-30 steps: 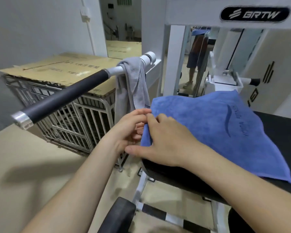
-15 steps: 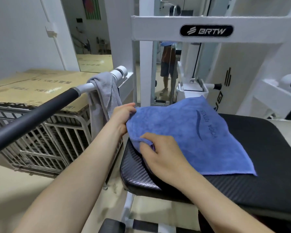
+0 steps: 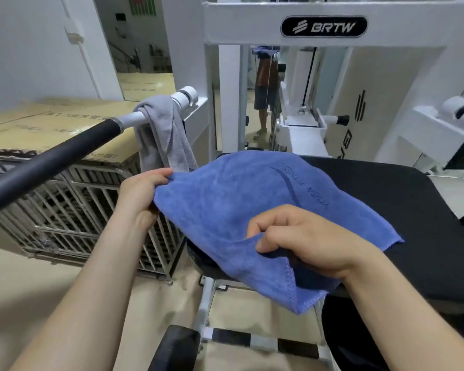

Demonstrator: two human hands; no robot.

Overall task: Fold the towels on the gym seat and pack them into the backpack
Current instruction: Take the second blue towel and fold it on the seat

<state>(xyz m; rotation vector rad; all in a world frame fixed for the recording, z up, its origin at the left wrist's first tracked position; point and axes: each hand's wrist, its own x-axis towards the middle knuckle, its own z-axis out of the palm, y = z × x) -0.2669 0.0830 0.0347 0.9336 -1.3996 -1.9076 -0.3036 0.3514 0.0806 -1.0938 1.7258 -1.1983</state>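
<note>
From the head view, you are early in the job. The blue towel (image 3: 225, 210) lies mostly spread on the black gym seat (image 3: 386, 199), logo side up, with its left part lifted and no finished fold showing. A grey towel (image 3: 161, 135) hangs bunched over the machine's handle bar (image 3: 51, 159), just left of the seat and unfolded. The backpack is not in sight, so as far as this view shows nothing is packed. By my reading, both folds and all the packing are left.

Your left hand (image 3: 142, 194) is curled and pinches the blue towel's far-left edge, holding it up off the seat, close beside the hanging grey towel. Your right hand (image 3: 306, 242) is also curled, with thumb and fingers pinching the towel's near edge. Below that hand a corner of the cloth droops over the front of the seat. Between your hands the cloth runs fairly taut.
</note>
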